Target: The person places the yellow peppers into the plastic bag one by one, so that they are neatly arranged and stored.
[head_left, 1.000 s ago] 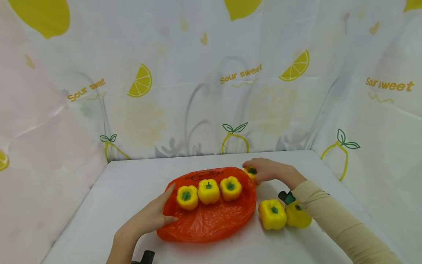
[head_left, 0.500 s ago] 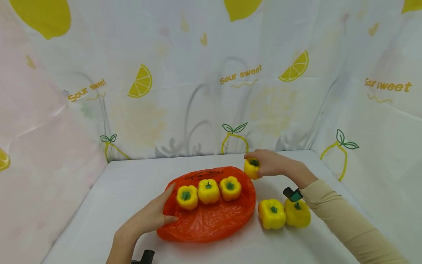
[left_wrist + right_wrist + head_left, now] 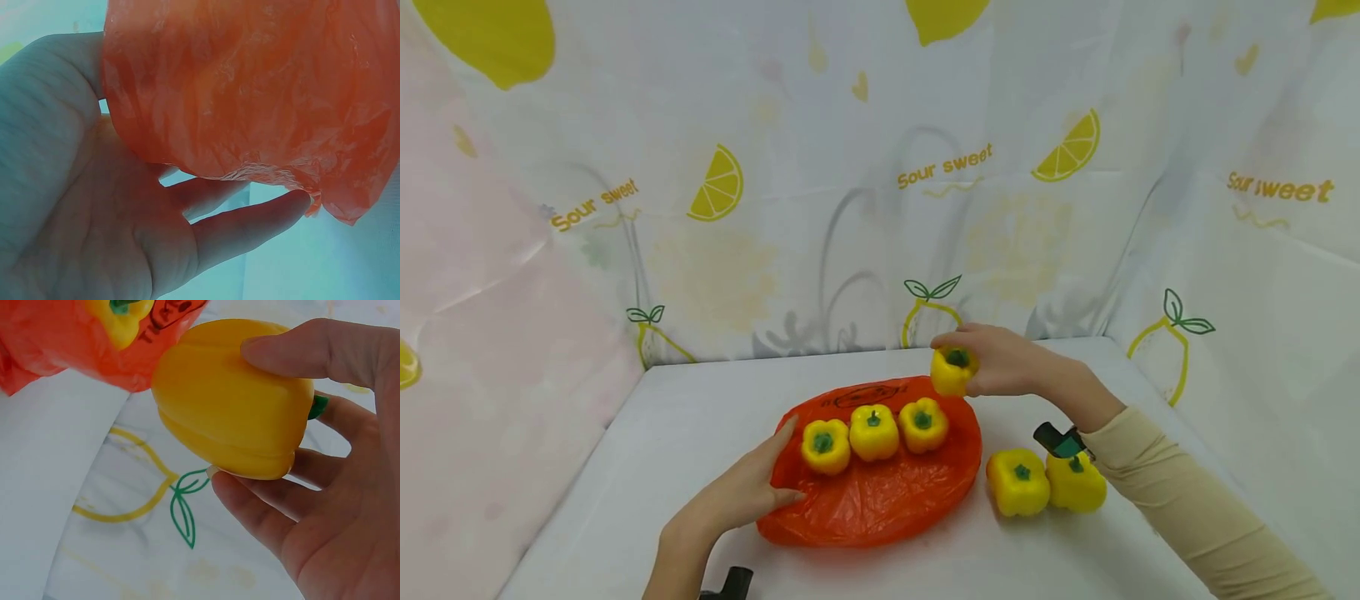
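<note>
A yellow pepper [image 3: 950, 375] in the right hand [image 3: 1009, 361].
Nearest, at the lower left, the left hand [image 3: 747, 490] touches the side of a red bag [image 3: 880, 510], its grip spread wide. At the lower right, two peppers [image 3: 1018, 490] sit side by side on the white desk [image 3: 707, 425]. Three small peppers [image 3: 874, 442] stand in a row on the bag. Past them — right of the middle — the right grip is closed around its pepper. Behind is a lemon cloth [image 3: 820, 108].
</note>
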A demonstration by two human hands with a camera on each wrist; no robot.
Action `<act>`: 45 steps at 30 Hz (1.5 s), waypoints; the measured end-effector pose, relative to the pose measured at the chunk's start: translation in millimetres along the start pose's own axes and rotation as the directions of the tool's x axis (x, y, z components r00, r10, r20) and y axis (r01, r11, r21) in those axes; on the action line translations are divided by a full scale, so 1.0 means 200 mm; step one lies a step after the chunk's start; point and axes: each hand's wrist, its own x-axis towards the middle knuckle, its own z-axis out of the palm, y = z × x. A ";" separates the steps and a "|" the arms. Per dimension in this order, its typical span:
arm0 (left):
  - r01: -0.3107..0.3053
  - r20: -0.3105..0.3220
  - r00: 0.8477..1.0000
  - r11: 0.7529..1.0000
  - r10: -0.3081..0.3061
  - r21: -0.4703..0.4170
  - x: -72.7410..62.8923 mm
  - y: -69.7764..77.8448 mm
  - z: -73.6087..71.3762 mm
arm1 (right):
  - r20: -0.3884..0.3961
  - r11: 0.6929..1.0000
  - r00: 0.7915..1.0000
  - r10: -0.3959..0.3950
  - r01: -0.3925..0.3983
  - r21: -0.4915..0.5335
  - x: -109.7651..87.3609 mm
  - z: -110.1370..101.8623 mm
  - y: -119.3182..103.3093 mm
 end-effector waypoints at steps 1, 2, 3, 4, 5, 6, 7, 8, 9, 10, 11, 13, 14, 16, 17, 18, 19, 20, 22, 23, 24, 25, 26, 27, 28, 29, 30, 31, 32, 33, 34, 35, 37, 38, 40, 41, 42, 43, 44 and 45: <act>0.001 0.001 1.000 1.000 -0.001 -0.002 0.00 0.00 0.00 | -0.002 1.000 1.000 -0.014 0.014 -0.002 0.00 0.00 -0.02; 0.002 0.003 1.000 1.000 -0.002 -0.004 0.00 0.00 0.00 | -0.003 1.000 1.000 -0.026 0.026 -0.005 0.01 0.00 -0.04; 0.003 0.004 1.000 1.000 -0.003 -0.007 0.00 0.00 0.00 | -0.005 0.999 0.999 -0.043 0.043 -0.010 0.01 0.00 -0.06; 0.005 0.005 1.000 1.000 -0.005 -0.008 0.00 0.00 0.00 | -0.005 0.998 0.998 -0.057 0.057 -0.016 0.01 0.01 -0.07; 0.008 0.006 1.000 1.000 -0.008 -0.009 0.00 0.00 0.00 | -0.005 0.997 0.998 -0.070 0.070 -0.021 0.01 0.01 -0.09; 0.010 0.007 1.000 1.000 -0.010 -0.010 0.00 0.01 0.00 | -0.004 0.996 0.996 -0.084 0.084 -0.026 0.01 0.01 -0.11; 0.011 0.008 1.000 1.000 -0.011 -0.011 0.00 0.01 0.00 | -0.002 0.995 0.995 -0.096 0.096 -0.031 0.01 0.01 -0.13; 0.013 0.008 1.000 1.000 -0.012 -0.012 0.00 0.01 0.00 | 0.001 0.994 0.994 -0.107 0.107 -0.036 0.01 0.02 -0.14; 0.015 0.008 1.000 1.000 -0.015 -0.012 0.00 0.01 0.00 | 0.004 0.992 0.993 -0.117 0.117 -0.038 0.00 0.03 -0.16; 0.016 0.009 1.000 1.000 -0.016 -0.012 0.00 0.02 0.00 | 0.007 0.991 0.992 -0.127 0.127 -0.038 0.00 0.03 -0.17; 0.017 0.009 1.000 1.000 -0.017 -0.012 0.00 0.02 0.00 | 0.007 0.990 0.991 -0.137 0.137 -0.038 0.00 0.04 -0.18; 0.017 0.010 1.000 1.000 -0.017 -0.013 0.00 0.02 0.01 | 0.008 0.988 0.989 -0.149 0.150 -0.044 0.00 0.06 -0.20; 0.017 0.011 1.000 1.000 -0.017 -0.013 0.01 0.02 0.01 | 0.008 0.987 0.988 -0.155 0.155 -0.049 0.00 0.07 -0.21; 0.014 0.011 1.000 1.000 -0.014 -0.015 0.01 0.02 0.01 | 0.013 0.985 0.987 -0.161 0.162 -0.055 0.00 0.10 -0.23; 0.012 0.010 1.000 1.000 -0.011 -0.016 0.01 0.01 0.01 | 0.019 0.985 0.987 -0.163 0.163 -0.057 0.00 0.11 -0.24; 0.009 0.010 1.000 1.000 -0.009 -0.017 0.01 0.01 0.01 | 0.026 0.984 0.986 -0.164 0.166 -0.059 0.00 0.12 -0.25; 0.008 0.009 1.000 1.000 -0.008 -0.018 0.01 0.01 0.01 | 0.032 0.983 0.985 -0.170 0.172 -0.061 0.01 0.14 -0.26; 0.006 0.008 1.000 1.000 -0.006 -0.018 0.01 0.01 0.01 | 0.040 0.982 0.984 -0.175 0.177 -0.058 0.01 0.15 -0.26; 0.005 0.006 1.000 1.000 -0.005 -0.018 0.00 0.01 0.01 | 0.057 0.982 0.982 -0.179 0.182 -0.045 0.02 0.18 -0.28; 0.005 0.007 1.000 1.000 -0.005 -0.019 0.00 0.01 0.00 | 0.062 0.982 0.981 -0.183 0.185 -0.035 0.02 0.19 -0.29; 0.006 0.009 1.000 1.000 -0.006 -0.019 0.00 0.01 0.00 | 0.067 0.982 0.980 -0.185 0.188 -0.027 0.02 0.21 -0.29; 0.007 0.010 1.000 1.000 -0.007 -0.020 0.00 0.01 0.00 | 0.069 0.981 0.979 -0.189 0.191 -0.021 0.02 0.22 -0.30; 0.007 0.011 1.000 1.000 -0.007 -0.020 0.00 0.01 0.00 | 0.072 0.981 0.979 -0.192 0.193 -0.011 0.02 0.24 -0.31; 0.007 0.012 1.000 1.000 -0.007 -0.020 0.00 0.01 0.00 | 0.075 0.981 0.978 -0.194 0.194 0.001 0.02 0.25 -0.32; 0.006 0.012 1.000 1.000 -0.006 -0.021 -0.01 0.01 0.00 | 0.074 0.980 0.977 -0.198 0.198 0.009 0.02 0.27 -0.32; 0.005 0.013 1.000 1.000 -0.004 -0.021 -0.01 0.01 0.00 | 0.074 0.979 0.977 -0.202 0.202 0.016 0.02 0.28 -0.33; 0.004 0.012 1.000 1.000 -0.003 -0.019 -0.01 0.01 -0.01 | 0.073 0.978 0.975 -0.208 0.207 0.022 0.02 0.29 -0.34; 0.004 0.011 1.000 1.000 -0.003 -0.018 -0.01 0.01 -0.01 | 0.072 0.976 0.974 -0.216 0.214 0.034 0.02 0.31 -0.35; 0.005 0.011 1.000 1.000 -0.004 -0.016 -0.01 0.01 -0.01 | 0.074 0.975 0.973 -0.220 0.217 0.047 0.02 0.32 -0.36; 0.006 0.010 1.000 1.000 -0.006 -0.012 -0.01 0.01 -0.01 | 0.074 0.973 0.971 -0.225 0.221 0.059 0.03 0.33 -0.37; 0.009 0.009 1.000 1.000 -0.009 -0.010 -0.01 0.01 -0.01 | 0.075 0.972 0.970 -0.230 0.225 0.068 0.03 0.34 -0.37; 0.013 0.008 1.000 1.000 -0.013 -0.008 0.00 0.01 -0.01 | 0.075 0.970 0.969 -0.235 0.230 0.078 0.03 0.35 -0.38; 0.017 0.007 1.000 1.000 -0.017 -0.004 0.00 0.01 -0.01 | 0.081 0.969 0.969 -0.232 0.224 0.101 0.03 0.37 -0.40; 0.016 0.006 1.000 1.000 -0.016 -0.001 0.00 0.01 -0.01 | 0.083 0.969 0.969 -0.232 0.224 0.104 0.03 0.39 -0.41; 0.013 0.003 1.000 1.000 -0.013 -0.001 0.00 0.01 -0.01 | 0.086 0.970 0.970 -0.228 0.220 0.099 0.04 0.41 -0.43; 0.011 0.001 1.000 1.000 -0.011 0.000 0.00 0.01 -0.02 | 0.087 0.971 0.969 -0.230 0.222 0.093 0.04 0.42 -0.44; 0.009 0.000 1.000 1.000 -0.009 0.002 0.00 0.00 -0.02 | 0.087 0.970 0.969 -0.233 0.225 0.090 0.04 0.44 -0.45; 0.007 -0.001 1.000 1.000 -0.007 0.003 -0.01 0.00 -0.02 | 0.090 0.970 0.968 -0.236 0.228 0.083 0.05 0.45 -0.46; 0.008 -0.003 1.000 1.000 -0.008 0.004 -0.01 0.00 -0.02 | 0.096 0.971 0.967 -0.235 0.228 0.077 0.05 0.46 -0.47; 0.011 -0.005 1.000 1.000 -0.011 0.004 -0.01 0.00 -0.02 | 0.105 0.972 0.968 -0.227 0.220 0.078 0.06 0.48 -0.49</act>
